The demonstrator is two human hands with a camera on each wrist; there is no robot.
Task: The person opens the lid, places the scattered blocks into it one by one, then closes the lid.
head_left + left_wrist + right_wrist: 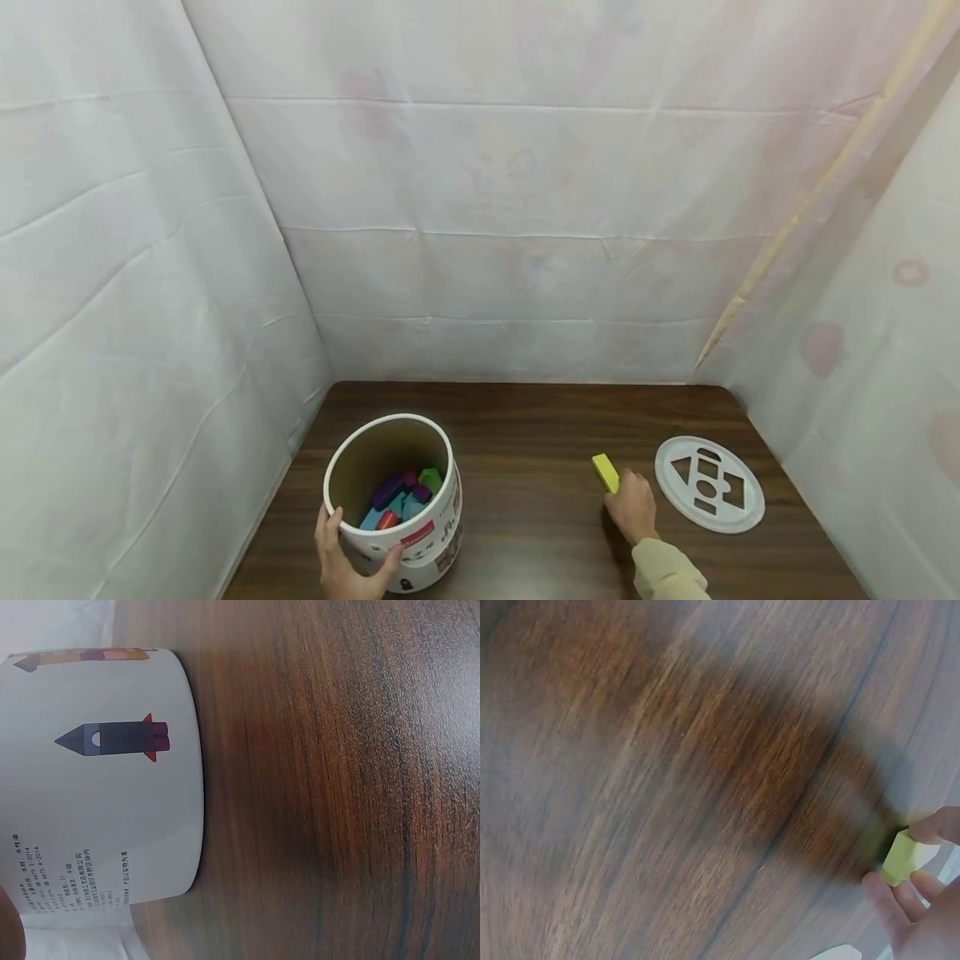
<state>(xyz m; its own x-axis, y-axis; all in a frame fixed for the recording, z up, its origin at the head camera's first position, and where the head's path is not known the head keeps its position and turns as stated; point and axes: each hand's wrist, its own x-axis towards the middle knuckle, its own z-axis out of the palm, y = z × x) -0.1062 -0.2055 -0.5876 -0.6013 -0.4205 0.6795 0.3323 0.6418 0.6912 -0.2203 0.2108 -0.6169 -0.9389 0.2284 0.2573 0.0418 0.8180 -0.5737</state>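
Note:
In the head view, a white cylindrical bucket (358,540) with printed pictures stands at the left of the table, its top open. Several coloured blocks (388,492) in purple, red, blue and green lie inside it. My left hand (351,575) grips the bucket at its near left, fingertips at the rim and thumb along the front wall. Farther right, my right hand (633,508) pinches a yellow block (606,472) between thumb and fingers. The right wrist view shows this yellow block (900,859) close over the tabletop; whether it touches cannot be told.
Right of my right hand, a round white lid (680,497) with shaped cut-outs lies flat on the dark wood table (525,433). White sheeting (487,275) hangs behind the table and along both sides.

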